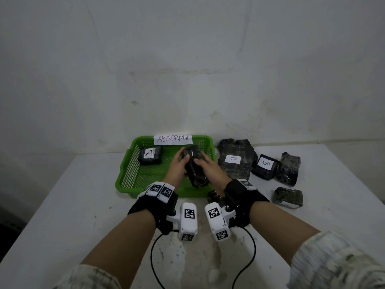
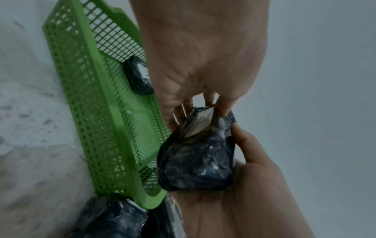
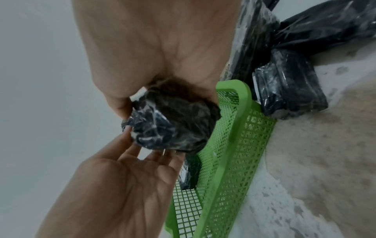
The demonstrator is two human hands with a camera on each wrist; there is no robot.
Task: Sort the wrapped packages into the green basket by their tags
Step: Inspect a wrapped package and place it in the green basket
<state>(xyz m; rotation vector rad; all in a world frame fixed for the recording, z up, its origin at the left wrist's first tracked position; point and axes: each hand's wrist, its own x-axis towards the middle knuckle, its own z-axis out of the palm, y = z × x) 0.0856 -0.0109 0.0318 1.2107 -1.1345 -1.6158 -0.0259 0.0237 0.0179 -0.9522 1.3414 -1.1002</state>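
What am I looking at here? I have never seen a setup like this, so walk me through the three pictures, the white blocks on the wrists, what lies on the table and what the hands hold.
No machine here: a person works with bare hands. The big picture comes from a camera on the head, looking down. The other two come from the white camera blocks strapped to each wrist, looking along the palm.

On the white table stands a green plastic mesh basket with a paper sign reading ABNORMAL. Inside lies a dark plastic-wrapped package tagged A. Right of the basket lie more dark wrapped packages; two show B tags.

The left hand and right hand together hold another dark wrapped package above the basket. The left wrist view shows a pale tag on it, but its letter cannot be read.
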